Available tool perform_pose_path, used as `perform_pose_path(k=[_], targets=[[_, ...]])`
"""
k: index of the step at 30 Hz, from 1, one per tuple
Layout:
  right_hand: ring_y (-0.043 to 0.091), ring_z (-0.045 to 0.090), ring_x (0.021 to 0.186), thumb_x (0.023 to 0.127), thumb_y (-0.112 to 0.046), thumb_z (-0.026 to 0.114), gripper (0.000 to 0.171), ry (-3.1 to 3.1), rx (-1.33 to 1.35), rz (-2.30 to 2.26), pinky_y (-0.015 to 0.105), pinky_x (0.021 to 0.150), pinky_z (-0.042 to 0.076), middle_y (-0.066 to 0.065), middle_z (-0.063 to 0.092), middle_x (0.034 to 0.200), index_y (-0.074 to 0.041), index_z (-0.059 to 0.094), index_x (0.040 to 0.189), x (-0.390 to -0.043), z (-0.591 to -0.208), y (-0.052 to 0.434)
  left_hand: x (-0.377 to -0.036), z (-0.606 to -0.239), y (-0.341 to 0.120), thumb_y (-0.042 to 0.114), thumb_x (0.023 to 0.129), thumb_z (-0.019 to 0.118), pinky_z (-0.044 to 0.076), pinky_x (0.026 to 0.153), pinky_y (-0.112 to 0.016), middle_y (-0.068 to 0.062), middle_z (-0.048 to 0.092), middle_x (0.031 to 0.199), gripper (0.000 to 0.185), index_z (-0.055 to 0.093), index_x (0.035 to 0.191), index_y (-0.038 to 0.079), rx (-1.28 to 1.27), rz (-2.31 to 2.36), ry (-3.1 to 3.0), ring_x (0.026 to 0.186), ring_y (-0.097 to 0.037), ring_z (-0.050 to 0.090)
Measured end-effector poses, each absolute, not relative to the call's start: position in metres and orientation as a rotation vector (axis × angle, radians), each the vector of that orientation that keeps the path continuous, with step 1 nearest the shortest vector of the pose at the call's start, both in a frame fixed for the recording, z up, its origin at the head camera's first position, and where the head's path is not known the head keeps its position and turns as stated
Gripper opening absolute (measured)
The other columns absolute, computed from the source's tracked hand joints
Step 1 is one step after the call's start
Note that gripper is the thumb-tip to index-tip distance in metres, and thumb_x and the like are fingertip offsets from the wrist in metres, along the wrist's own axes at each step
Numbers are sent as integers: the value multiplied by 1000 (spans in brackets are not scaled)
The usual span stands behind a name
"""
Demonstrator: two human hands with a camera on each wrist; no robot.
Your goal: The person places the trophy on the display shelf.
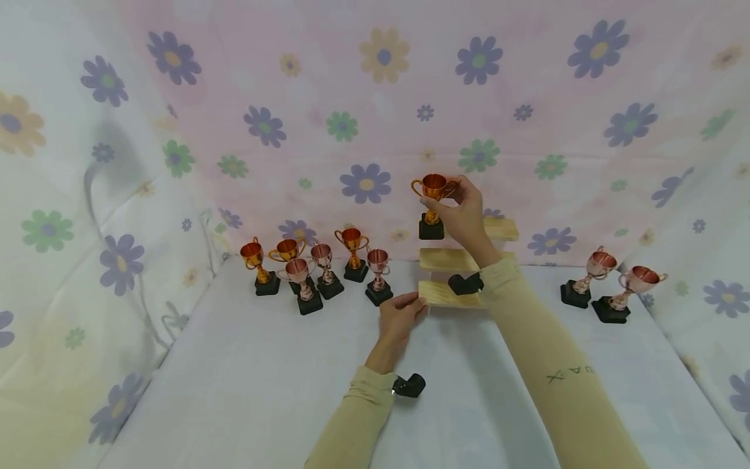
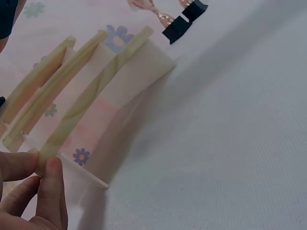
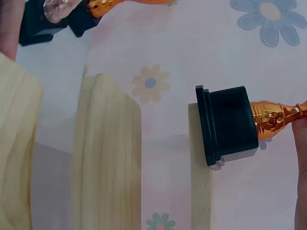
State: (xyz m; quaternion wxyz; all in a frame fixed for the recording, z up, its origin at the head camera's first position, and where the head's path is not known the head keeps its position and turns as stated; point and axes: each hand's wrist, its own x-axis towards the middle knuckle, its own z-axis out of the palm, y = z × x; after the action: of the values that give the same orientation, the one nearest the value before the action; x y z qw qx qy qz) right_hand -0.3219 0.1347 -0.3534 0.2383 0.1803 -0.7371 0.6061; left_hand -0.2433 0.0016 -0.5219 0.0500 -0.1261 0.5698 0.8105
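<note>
My right hand (image 1: 467, 213) grips a gold trophy cup (image 1: 434, 189) by its stem and handle side, upright at the left end of a small three-tier wooden shelf (image 1: 446, 260). In the right wrist view the trophy's black base (image 3: 232, 125) is right at the end of the top board (image 3: 200, 196). With thumb and fingers, my left hand (image 1: 400, 318) pinches the left front corner of the bottom board (image 1: 448, 296); the left wrist view shows the same hand (image 2: 36, 199) at the end of that board (image 2: 88, 98).
Left of the shelf stand several gold and rose-gold trophies, the closest a rose-gold one (image 1: 379, 264) beside my left hand. Two more rose-gold trophies (image 1: 601, 264) lean at the right. A flowered cloth (image 1: 316, 156) hangs behind the white table (image 1: 246, 384).
</note>
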Motion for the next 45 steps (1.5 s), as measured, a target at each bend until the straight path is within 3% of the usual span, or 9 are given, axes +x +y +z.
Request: perform_pose_path(k=[3, 5, 10, 15, 23, 31, 45], targets=[[12, 63, 92, 85, 5, 78, 38, -1986, 542, 1662, 17, 79, 57, 23, 63, 111, 14, 59, 116, -321, -355, 133, -242, -521, 4, -6, 91, 71, 62, 86, -31, -20, 66, 106, 26, 69, 116, -12, -386, 2473, 1742, 82, -14, 70], [15, 63, 92, 85, 6, 78, 38, -1972, 563, 1654, 15, 78, 57, 28, 62, 112, 16, 59, 116, -321, -355, 133, -242, -521, 4, -6, 90, 71, 62, 86, -32, -19, 66, 106, 26, 69, 116, -12, -390, 2477, 1743, 82, -14, 69], [20, 62, 92, 85, 6, 78, 39, -1978, 559, 1624, 25, 80, 59, 32, 61, 113, 17, 59, 117, -328, -354, 133, -242, -525, 5, -6, 90, 71, 62, 84, -29, -18, 67, 105, 26, 69, 115, -11, -398, 2486, 1744, 82, -14, 69], [19, 62, 92, 86, 5, 76, 38, -1972, 479, 1630, 38, 88, 56, 26, 63, 112, 16, 59, 119, -338, -351, 139, -241, -522, 5, -7, 91, 70, 62, 81, -26, -19, 66, 106, 25, 69, 115, -12, -374, 2496, 1745, 82, -13, 69], [12, 62, 95, 88, 3, 75, 38, -2008, 427, 1691, 27, 88, 54, 17, 64, 114, 11, 59, 122, -338, -350, 147, -240, -522, 6, -7, 91, 71, 62, 86, -32, -21, 66, 108, 27, 67, 117, -13, -372, 2504, 1745, 84, -14, 69], [11, 61, 98, 90, 0, 74, 34, -2030, 419, 1739, 19, 82, 54, 9, 64, 110, 8, 59, 120, -339, -351, 147, -241, -523, 5, -6, 91, 70, 62, 82, -28, -20, 67, 107, 26, 68, 116, -13, -359, 2506, 1751, 84, -14, 69], [12, 62, 100, 92, 0, 73, 38, -2015, 397, 1793, 26, 92, 55, 5, 61, 111, 6, 58, 126, -338, -353, 144, -238, -521, 5, -6, 91, 70, 61, 86, -28, -20, 66, 110, 27, 69, 118, -11, -380, 2513, 1716, 88, -15, 69]])
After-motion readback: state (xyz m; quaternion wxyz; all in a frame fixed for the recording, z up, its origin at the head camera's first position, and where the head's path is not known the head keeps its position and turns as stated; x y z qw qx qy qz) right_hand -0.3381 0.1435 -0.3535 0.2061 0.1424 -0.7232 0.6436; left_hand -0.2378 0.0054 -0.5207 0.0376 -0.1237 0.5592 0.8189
